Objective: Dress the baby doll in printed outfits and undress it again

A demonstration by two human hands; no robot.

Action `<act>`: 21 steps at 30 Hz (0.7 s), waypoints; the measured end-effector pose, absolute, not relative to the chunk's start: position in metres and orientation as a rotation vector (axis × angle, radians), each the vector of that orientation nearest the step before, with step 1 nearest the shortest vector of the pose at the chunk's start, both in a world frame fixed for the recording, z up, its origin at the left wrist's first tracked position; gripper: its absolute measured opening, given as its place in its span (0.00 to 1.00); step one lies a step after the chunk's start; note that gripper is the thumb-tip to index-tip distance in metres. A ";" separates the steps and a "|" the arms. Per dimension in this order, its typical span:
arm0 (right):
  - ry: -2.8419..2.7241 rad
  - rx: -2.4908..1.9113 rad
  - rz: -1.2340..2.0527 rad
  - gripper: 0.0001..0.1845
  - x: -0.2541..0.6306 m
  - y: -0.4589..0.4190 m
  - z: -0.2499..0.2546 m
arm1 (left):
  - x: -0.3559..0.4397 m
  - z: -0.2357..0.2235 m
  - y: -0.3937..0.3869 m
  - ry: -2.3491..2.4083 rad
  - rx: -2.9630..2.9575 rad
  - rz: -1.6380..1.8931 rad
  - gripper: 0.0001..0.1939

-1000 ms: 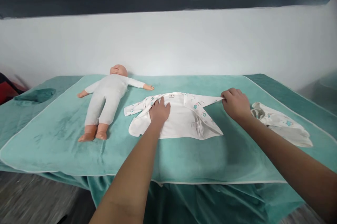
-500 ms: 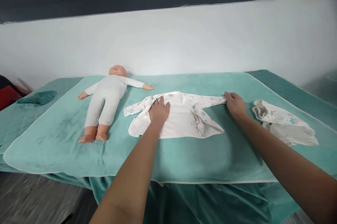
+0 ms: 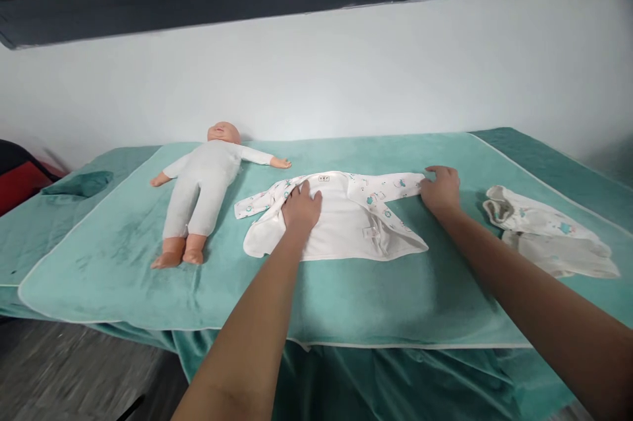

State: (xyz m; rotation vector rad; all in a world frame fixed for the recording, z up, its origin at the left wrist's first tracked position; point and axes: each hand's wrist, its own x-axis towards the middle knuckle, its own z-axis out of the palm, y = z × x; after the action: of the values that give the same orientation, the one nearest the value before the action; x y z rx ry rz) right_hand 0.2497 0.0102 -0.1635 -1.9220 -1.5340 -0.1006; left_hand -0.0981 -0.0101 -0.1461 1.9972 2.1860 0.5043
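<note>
A small white baby jacket [image 3: 336,229] with teal and pink prints lies spread open on the teal blanket, its lining showing. My left hand [image 3: 301,208] rests on the left part of the jacket with fingers spread, pressing the cloth. At the end of the straightened right sleeve [image 3: 395,187] is my right hand [image 3: 442,190], its thumb by the cuff and its fingers apart from the thumb. The other sleeve [image 3: 254,203] lies out to the left, a little creased.
A baby doll [image 3: 200,177] with a white cloth body lies on its back to the left. Folded white printed baby clothing [image 3: 556,236] lies at the right. The teal blanket [image 3: 123,289] covers the bed, which stands against a white wall [image 3: 316,78] below a dark window frame [image 3: 148,2].
My right hand has loosened from the pinch on the cuff, and the sleeve end lies flatter and wider. My left hand stays on the jacket. The view has shifted slightly.
</note>
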 end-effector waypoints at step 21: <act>-2.111 -1.542 0.149 0.30 0.104 -0.029 -0.135 | -0.097 -0.150 -0.014 2.214 1.987 0.530 0.35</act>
State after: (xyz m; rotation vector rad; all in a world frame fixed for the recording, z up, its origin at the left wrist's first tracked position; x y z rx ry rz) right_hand 0.1044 -0.0286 -0.1354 -1.5423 -2.1114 0.1489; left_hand -0.0965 -0.0136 -0.1503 1.9875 2.2138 0.5303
